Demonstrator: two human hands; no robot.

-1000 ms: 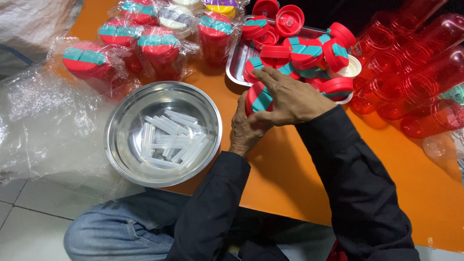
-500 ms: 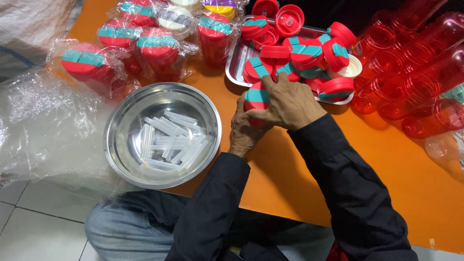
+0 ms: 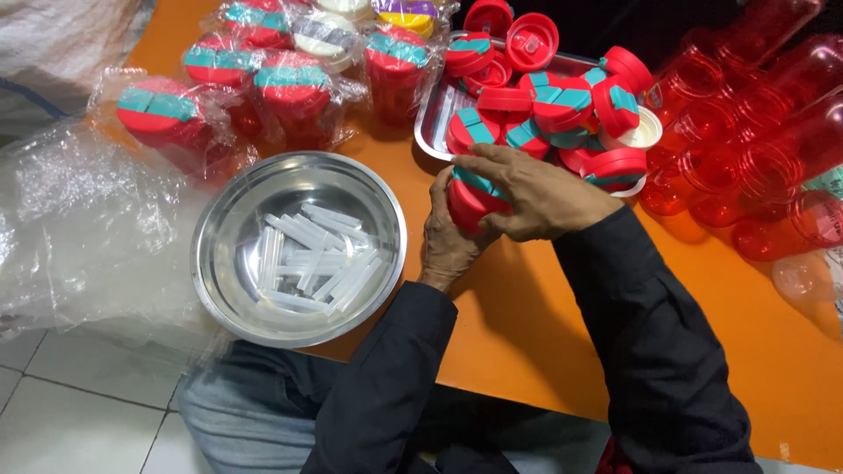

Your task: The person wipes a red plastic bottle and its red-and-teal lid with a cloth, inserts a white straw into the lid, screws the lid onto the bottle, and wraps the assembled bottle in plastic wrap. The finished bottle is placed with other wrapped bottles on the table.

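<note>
Both hands meet over the orange surface [image 3: 527,333], clamped together on one red lid [image 3: 467,202] with a teal band across its top. The left hand [image 3: 450,241] cups the lid from below and from the near side, its fingers wrapped up around the rim, while the right hand [image 3: 536,193] lies over the top with its fingers curled down across the teal band. The lid is held just above the surface, right at the near edge of a metal tray [image 3: 435,118] that is heaped with more red and teal lids [image 3: 562,110]. To the left of the hands, near the edge of the surface, sits a round steel bowl [image 3: 215,263] holding a loose pile of short clear plastic tubes [image 3: 307,259]. Farther away on the left stand several red containers wrapped in clear plastic [image 3: 294,96], each already capped with a teal-banded lid. On the right side lie rows of clear red bottles [image 3: 773,140] on their sides, without lids. Crumpled clear plastic sheeting [image 3: 79,228] spreads over the far left, beside the bowl. Both arms are in dark sleeves [image 3: 650,351], and the tiled floor [image 3: 61,412] shows below the near edge of the surface.
</note>
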